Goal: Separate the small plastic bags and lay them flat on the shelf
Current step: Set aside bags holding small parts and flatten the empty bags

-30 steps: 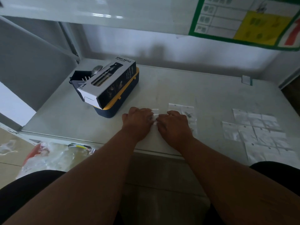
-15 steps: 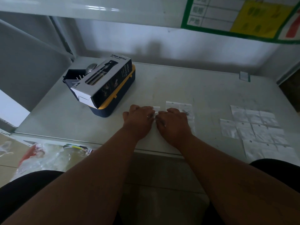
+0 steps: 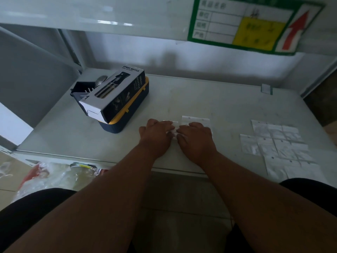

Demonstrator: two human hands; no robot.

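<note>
A patch of small plastic bags (image 3: 277, 143) already lay flat on the shelf (image 3: 209, 99), to the right. The left hand (image 3: 156, 133) and right hand (image 3: 195, 137) rested on a remaining clump of bags (image 3: 196, 120); whether their curled fingers pinched one, I could not tell.

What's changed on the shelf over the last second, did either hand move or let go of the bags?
Nothing has visibly changed. The left hand and right hand stay side by side, fingers curled on the small bags between them; neither let go. The laid-out bags on the right and the spray bottle box on its blue and yellow container stayed put; only the camera shifted.
</note>
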